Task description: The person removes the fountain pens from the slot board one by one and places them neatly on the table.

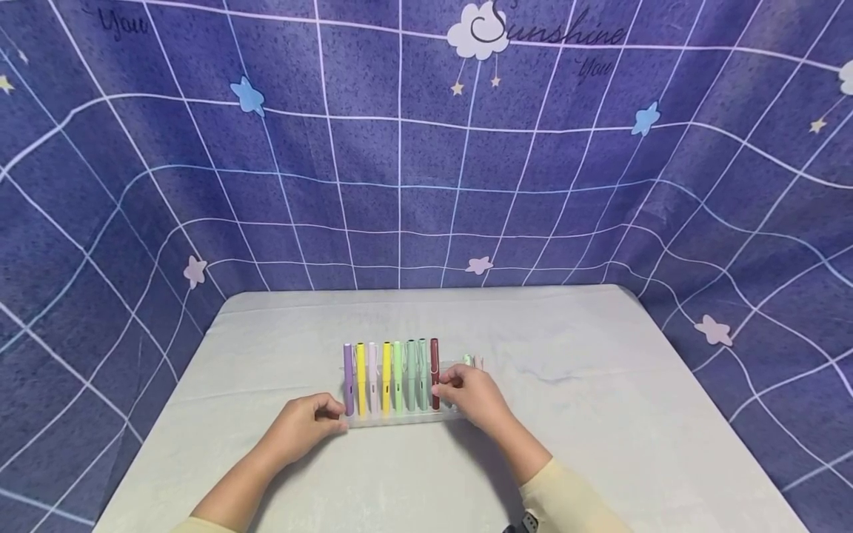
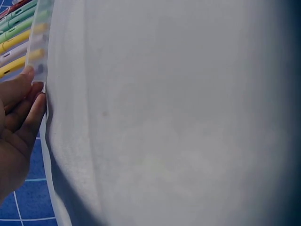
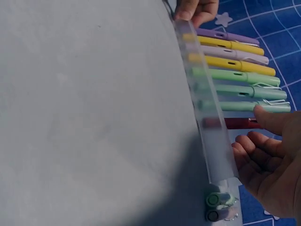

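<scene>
A clear plastic pen stand (image 1: pixel 400 420) holds a row of upright pens, from a purple pen (image 1: pixel 348 377) at the left through yellow, lilac and green ones to a dark red pen (image 1: pixel 435 355) at the right. My left hand (image 1: pixel 308 423) grips the stand's left end; the left wrist view shows the thumb on its edge (image 2: pixel 36 56). My right hand (image 1: pixel 474 396) pinches the dark red pen, whose lower end is behind the stand's front wall (image 3: pixel 218 155). In the right wrist view the thumb lies over this pen, with fingers curled beside it.
Right of the stand, partly behind my right hand, lie a light green pen (image 3: pixel 213 199) and a pale pink pen (image 3: pixel 214 215). A white cloth (image 1: pixel 600 414) covers the table. Blue curtains (image 1: pixel 426 148) with white grid lines rise at the back and both sides.
</scene>
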Motion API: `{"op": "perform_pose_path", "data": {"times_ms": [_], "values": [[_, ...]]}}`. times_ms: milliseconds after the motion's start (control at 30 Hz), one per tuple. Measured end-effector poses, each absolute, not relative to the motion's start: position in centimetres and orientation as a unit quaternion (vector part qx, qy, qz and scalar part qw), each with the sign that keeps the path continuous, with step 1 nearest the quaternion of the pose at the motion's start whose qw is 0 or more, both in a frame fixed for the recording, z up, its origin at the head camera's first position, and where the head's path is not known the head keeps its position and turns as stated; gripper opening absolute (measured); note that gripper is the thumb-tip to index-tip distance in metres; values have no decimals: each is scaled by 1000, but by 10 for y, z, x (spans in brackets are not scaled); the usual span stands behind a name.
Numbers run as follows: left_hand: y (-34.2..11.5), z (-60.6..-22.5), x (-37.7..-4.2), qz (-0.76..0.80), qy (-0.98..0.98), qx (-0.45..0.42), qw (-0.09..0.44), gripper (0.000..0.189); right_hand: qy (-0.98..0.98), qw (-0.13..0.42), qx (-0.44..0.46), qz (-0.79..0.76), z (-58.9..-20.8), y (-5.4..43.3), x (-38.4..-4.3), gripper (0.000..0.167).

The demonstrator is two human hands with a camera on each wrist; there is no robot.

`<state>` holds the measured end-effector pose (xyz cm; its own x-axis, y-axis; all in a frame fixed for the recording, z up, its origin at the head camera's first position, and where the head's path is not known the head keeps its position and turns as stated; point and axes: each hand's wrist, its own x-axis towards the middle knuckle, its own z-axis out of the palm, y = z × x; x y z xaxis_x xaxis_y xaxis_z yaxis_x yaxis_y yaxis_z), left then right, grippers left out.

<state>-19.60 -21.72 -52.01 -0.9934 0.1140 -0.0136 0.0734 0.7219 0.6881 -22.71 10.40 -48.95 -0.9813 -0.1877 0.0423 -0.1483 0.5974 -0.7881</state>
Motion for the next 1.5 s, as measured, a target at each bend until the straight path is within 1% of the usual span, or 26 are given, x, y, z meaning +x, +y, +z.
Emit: {"op": "perform_pose_path", "data": {"times_ms": [133,400,533,733,800,1000,1200,1500], "values": [[-217,-519,-195,368,928,51,26,16,899,16,-87,-429,-491,98,-228,20],[-217,-521,-197,369,928,47,36,17,910,-1,-88,-405,-500,95,-230,19],[-217,-520,-196,371,927,49,35,16,906,-5,-98,-411,-494,97,-228,14],[-217,-520,-196,370,927,54,34,16,880,-19,-99,-465,-484,101,-225,10],[-217,-521,-196,369,927,56,34,15,868,-12,-100,-487,-484,102,-225,9],[-217,-522,-196,371,927,53,34,16,841,37,-106,-529,-492,110,-224,12],[-216,-521,-196,369,928,47,35,17,843,40,-94,-528,-499,119,-222,11],[-217,-518,-196,375,925,46,36,16,817,61,-80,-567,-498,135,-221,18]]}}
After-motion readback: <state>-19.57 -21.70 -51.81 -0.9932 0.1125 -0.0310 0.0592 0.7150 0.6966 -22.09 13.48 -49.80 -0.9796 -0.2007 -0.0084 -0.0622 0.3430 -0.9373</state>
